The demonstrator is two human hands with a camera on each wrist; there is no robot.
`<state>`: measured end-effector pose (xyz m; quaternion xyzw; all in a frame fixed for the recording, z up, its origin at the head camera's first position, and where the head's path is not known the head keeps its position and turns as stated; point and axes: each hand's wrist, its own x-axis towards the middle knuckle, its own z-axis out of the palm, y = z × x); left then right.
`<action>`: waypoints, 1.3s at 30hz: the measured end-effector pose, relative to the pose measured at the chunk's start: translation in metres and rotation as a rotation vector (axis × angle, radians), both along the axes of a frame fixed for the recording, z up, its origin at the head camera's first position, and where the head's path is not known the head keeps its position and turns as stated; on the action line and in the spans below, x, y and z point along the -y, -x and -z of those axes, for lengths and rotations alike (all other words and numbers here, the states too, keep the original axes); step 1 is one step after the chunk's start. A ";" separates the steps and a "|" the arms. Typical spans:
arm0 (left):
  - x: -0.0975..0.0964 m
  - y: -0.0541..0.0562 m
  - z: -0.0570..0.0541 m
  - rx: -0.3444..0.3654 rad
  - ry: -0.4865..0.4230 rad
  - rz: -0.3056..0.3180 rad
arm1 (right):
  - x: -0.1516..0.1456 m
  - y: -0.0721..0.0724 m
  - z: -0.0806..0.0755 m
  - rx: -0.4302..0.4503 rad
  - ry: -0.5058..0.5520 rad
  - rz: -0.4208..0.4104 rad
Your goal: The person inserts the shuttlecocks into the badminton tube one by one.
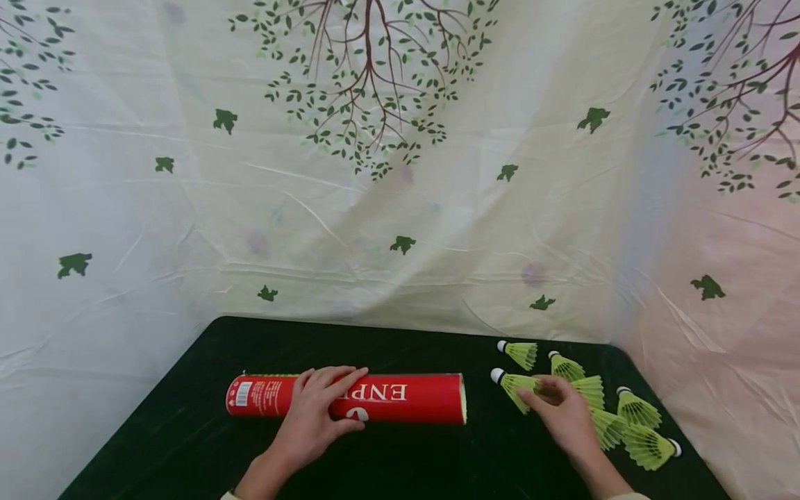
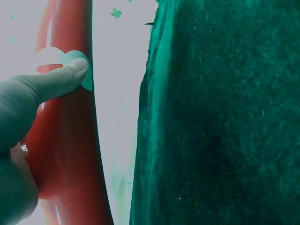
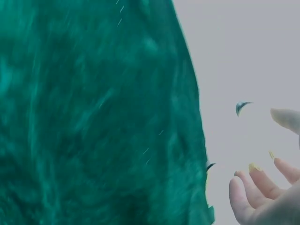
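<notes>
A red cylindrical shuttlecock tube [image 1: 412,399] with white lettering lies sideways on the dark green cloth. My left hand [image 1: 321,410] grips it around the middle, fingers over the top. In the left wrist view the thumb [image 2: 61,82] presses the near side. The tube's right end shows a pale rim; its inside is hidden. To the right, my right hand [image 1: 565,413] pinches a yellow-green shuttlecock [image 1: 515,385] by its skirt, the white cork pointing left. Glare in the right wrist view washes out most of that shuttlecock near the fingers [image 3: 253,187].
Several more yellow-green shuttlecocks lie around the right hand, including one at the back [image 1: 521,353] and one near the right edge [image 1: 650,446]. The green-covered table [image 1: 181,444] ends at a pale curtain [image 1: 437,292] printed with leaves.
</notes>
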<state>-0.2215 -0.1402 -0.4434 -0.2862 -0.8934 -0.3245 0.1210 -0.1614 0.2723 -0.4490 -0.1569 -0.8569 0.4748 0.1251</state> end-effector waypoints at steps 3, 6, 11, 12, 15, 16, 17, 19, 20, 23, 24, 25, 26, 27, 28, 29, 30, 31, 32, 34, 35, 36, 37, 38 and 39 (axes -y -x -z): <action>0.000 0.001 -0.001 -0.001 0.003 -0.003 | 0.009 -0.006 -0.012 0.003 0.018 -0.056; 0.001 0.001 -0.002 0.002 0.004 -0.005 | 0.019 -0.011 -0.022 -0.005 0.035 -0.104; 0.001 0.003 -0.002 0.000 0.009 -0.007 | 0.034 -0.018 -0.035 -0.042 0.090 -0.178; 0.001 0.003 -0.002 0.001 0.005 -0.009 | 0.036 -0.019 -0.037 -0.051 0.101 -0.191; 0.001 0.004 -0.003 -0.002 -0.007 -0.018 | 0.041 -0.021 -0.042 -0.065 0.104 -0.211; 0.001 0.004 -0.003 -0.004 -0.010 -0.021 | 0.042 -0.022 -0.043 -0.065 0.094 -0.212; 0.001 0.004 -0.003 -0.006 -0.012 -0.023 | 0.042 -0.022 -0.045 -0.064 0.086 -0.209; 0.002 0.004 -0.003 -0.007 -0.008 -0.023 | 0.043 -0.024 -0.047 -0.056 0.074 -0.197; 0.002 0.004 -0.003 -0.007 -0.004 -0.021 | 0.044 -0.025 -0.048 -0.053 0.077 -0.194; 0.003 0.004 -0.003 -0.002 0.003 -0.022 | 0.046 -0.027 -0.050 -0.054 0.113 -0.215; 0.003 0.004 -0.003 -0.001 0.004 -0.023 | 0.047 -0.028 -0.051 -0.057 0.131 -0.229; 0.003 0.004 -0.004 -0.002 0.003 -0.025 | 0.048 -0.029 -0.052 -0.061 0.151 -0.249; 0.003 0.004 -0.004 -0.004 0.003 -0.025 | 0.050 -0.029 -0.052 -0.066 0.174 -0.270; 0.003 0.004 -0.004 -0.007 0.002 -0.023 | 0.052 -0.030 -0.052 -0.070 0.188 -0.290; 0.003 0.004 -0.004 -0.010 0.001 -0.021 | 0.053 -0.030 -0.052 -0.073 0.201 -0.311; 0.002 0.004 -0.005 -0.012 0.000 -0.015 | 0.055 -0.030 -0.052 -0.078 0.205 -0.330; 0.002 0.004 -0.005 -0.014 0.000 -0.010 | 0.057 -0.030 -0.051 -0.079 0.210 -0.344; 0.001 0.003 -0.005 -0.015 0.000 -0.005 | 0.059 -0.030 -0.051 -0.085 0.215 -0.361; 0.001 0.003 -0.005 -0.013 0.000 0.001 | 0.060 -0.029 -0.050 -0.091 0.220 -0.378; 0.000 0.002 -0.005 -0.009 -0.002 0.009 | 0.063 -0.028 -0.050 -0.103 0.229 -0.411; -0.001 0.001 -0.005 -0.007 -0.002 0.011 | 0.064 -0.028 -0.049 -0.108 0.241 -0.425; -0.001 0.001 -0.005 -0.005 -0.002 0.010 | 0.064 -0.028 -0.049 -0.111 0.253 -0.439; -0.001 0.001 -0.005 -0.003 -0.003 0.010 | 0.065 -0.028 -0.050 -0.114 0.269 -0.453; -0.001 0.001 -0.005 -0.002 -0.003 0.008 | 0.065 -0.028 -0.050 -0.117 0.285 -0.466; -0.001 0.000 -0.005 -0.002 0.000 0.002 | 0.065 -0.028 -0.050 -0.118 0.295 -0.480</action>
